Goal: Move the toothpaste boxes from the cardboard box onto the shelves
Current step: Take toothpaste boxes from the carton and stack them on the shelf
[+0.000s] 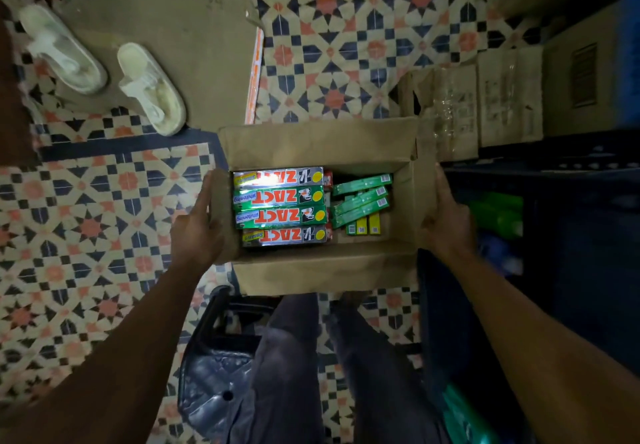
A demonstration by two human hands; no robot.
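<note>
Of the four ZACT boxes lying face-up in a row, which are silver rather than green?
The two outer ones: the farthest box and the nearest box are silver. The two between them, marked Whitening, are green.

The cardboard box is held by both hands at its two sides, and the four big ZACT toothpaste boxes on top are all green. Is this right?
Not quite. In the head view, both hands, left hand and right hand, do hold the cardboard box, but only the two middle ZACT boxes are green; the outer two are silver.
</note>
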